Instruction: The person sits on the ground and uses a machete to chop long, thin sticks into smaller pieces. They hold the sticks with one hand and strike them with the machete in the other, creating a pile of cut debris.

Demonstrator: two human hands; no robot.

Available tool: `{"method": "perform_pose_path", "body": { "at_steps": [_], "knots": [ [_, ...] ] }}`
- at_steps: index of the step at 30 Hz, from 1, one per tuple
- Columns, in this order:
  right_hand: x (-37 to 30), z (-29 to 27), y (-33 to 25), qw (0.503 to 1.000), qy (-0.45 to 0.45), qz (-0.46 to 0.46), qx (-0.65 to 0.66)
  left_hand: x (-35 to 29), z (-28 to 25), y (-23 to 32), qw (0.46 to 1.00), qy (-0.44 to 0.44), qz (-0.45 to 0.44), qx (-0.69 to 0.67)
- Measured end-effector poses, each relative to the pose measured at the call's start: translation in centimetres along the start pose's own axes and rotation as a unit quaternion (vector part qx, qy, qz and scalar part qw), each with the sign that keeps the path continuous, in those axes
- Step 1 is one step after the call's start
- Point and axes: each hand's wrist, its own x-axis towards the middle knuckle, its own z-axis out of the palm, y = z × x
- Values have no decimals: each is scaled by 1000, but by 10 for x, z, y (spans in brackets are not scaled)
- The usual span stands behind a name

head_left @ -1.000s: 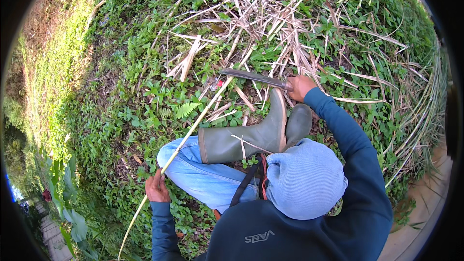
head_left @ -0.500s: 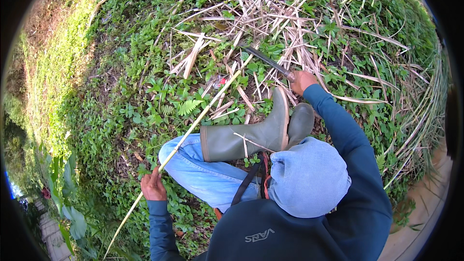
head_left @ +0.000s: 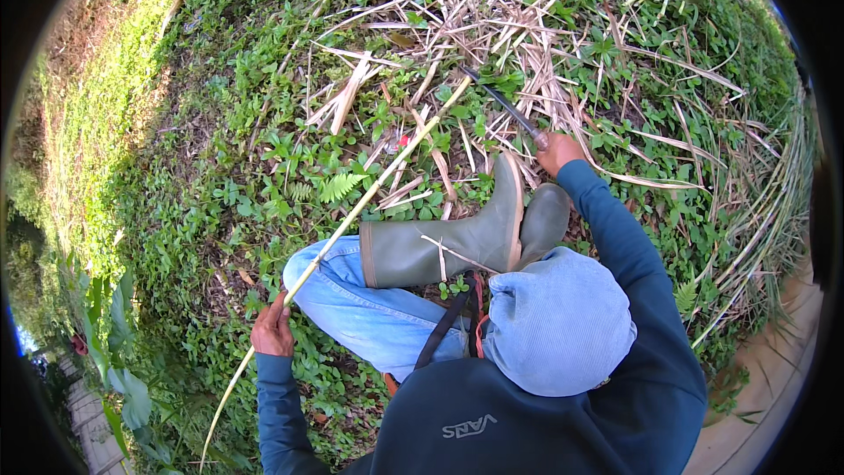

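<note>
A long, pale yellow stalk (head_left: 380, 185) runs diagonally from the lower left, across my bent knee, up to the cut stems. My left hand (head_left: 273, 329) is closed round it near its lower part, just left of the knee. My right hand (head_left: 559, 153) grips the handle of a long, dark-bladed knife (head_left: 503, 103). The blade slants up and left, its tip close beside the stalk's far end; whether they touch I cannot tell.
Low green plants cover the ground. Dry split stems (head_left: 519, 48) lie heaped ahead, with long green grass (head_left: 743, 237) at the right. My green rubber boots (head_left: 440, 251) are folded in front of me. A pale paved edge (head_left: 760, 383) shows at lower right.
The knife has moved right, its tip drawing back from across the stalk to beside its end. The stalk's far end has gone slightly up and right. My left hand still holds the stalk.
</note>
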Motion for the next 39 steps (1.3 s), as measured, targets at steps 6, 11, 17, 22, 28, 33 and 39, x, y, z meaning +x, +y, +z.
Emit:
{"method": "perform_pose_path", "body": {
  "at_steps": [6,11,17,22,28,33,39],
  "knots": [
    [2,9,-9,999,25,28,26,8,-14,6,998,-29,-57,2],
    [-13,11,-9,989,30,62,127,8,-45,-7,999,44,4,28],
    [-42,-38,-8,991,103,-25,82,17,-72,-25,987,112,99,52],
    [-37,-91,-82,940,201,-246,124,38,-137,-8,970,115,172,130],
    [-33,-37,-93,940,103,-299,128,76,-209,17,935,170,269,158],
    [-60,-66,-113,893,-15,-249,375,82,-221,59,934,168,289,127],
    [-56,-106,-188,726,-147,-335,583,121,-103,185,939,127,314,66]
  ]
}}
